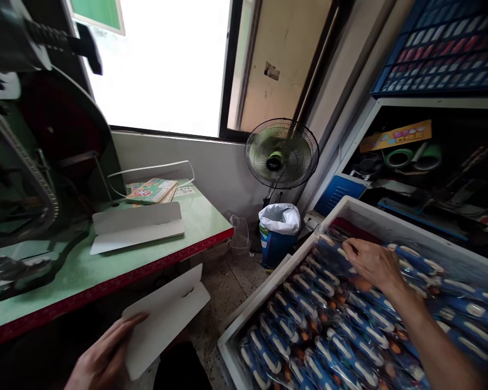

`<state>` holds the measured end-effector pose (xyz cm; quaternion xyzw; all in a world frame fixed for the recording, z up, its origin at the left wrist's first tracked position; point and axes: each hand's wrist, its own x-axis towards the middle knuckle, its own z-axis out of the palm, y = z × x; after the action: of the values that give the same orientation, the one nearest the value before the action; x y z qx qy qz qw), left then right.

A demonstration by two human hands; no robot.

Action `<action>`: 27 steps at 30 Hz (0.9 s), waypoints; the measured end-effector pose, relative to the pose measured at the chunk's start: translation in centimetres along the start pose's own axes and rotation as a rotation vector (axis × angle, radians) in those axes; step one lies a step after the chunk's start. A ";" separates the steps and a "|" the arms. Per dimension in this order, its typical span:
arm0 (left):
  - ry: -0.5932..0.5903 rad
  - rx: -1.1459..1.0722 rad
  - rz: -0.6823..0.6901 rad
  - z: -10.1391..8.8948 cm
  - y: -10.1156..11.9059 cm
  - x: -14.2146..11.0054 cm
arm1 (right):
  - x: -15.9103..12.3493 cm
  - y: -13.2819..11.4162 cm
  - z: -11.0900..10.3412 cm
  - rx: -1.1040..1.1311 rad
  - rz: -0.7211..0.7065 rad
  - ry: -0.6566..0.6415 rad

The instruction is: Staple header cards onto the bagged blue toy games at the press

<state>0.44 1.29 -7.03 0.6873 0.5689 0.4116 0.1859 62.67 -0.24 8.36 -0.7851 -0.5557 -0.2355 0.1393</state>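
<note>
My left hand [106,357] holds a blank white folded card [166,317] by its lower end, low in the view over the floor. My right hand [372,262] reaches into a large white tray [268,284] on the right, fingers closed on one of the blue plastic-wrapped packets [329,252] near the tray's far end. Several such packets [321,336] fill the tray in rows.
A green-topped table [195,216] with a red edge stands on the left, bearing a dark green machine [32,179], another white card [136,227] and booklets [152,190]. A fan [282,153] and a lined bin [278,233] stand by the wall. Shelves [423,162] hold tape and tools.
</note>
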 end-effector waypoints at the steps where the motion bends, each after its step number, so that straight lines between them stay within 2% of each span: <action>1: -0.019 -0.010 0.045 0.6 1.0 -0.1 | -0.6 -1.4 -0.5 0.106 0.013 -0.033; 4: -0.052 0.017 0.152 2.6 4.0 -1.1 | -3.3 -6.9 0.2 0.599 0.196 -0.212; 7: -0.138 0.089 0.240 4.3 6.2 -2.7 | -7.5 -14.3 2.0 1.169 0.422 -0.422; 9: -0.170 0.127 0.295 5.1 6.8 -3.6 | -10.5 -19.7 2.4 1.426 0.493 -0.522; 11: -0.174 0.141 0.307 5.3 6.9 -3.9 | -13.0 -24.5 1.8 1.583 0.532 -0.598; 14: -0.165 0.107 0.207 4.5 6.3 -3.6 | -15.1 -30.0 -0.2 1.715 0.523 -0.734; 16: -0.172 0.035 0.123 3.2 5.8 -3.4 | -15.7 -32.4 -1.5 1.786 0.499 -0.830; 19: -0.168 -0.134 0.044 1.0 4.8 -3.5 | -15.8 -34.7 -2.3 1.883 0.424 -0.962; 21: -0.105 -0.237 -0.022 -0.4 3.8 -4.0 | -15.6 -35.2 -1.8 1.877 0.326 -0.947; 25: 0.000 -0.390 -0.261 -2.7 1.4 -5.5 | -15.2 -35.3 1.4 1.628 0.240 -0.517; 26: 0.006 -0.425 -0.317 -3.2 0.8 -5.9 | -15.2 -35.5 2.1 1.581 0.215 -0.473; 27: 0.014 -0.456 -0.360 -3.6 0.4 -6.3 | -15.4 -35.8 2.7 1.559 0.172 -0.488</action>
<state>-2.22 -5.45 -6.86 0.5130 0.5758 0.4940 0.4016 25.50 0.96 -3.52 -0.5319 -0.5122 0.4073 0.5375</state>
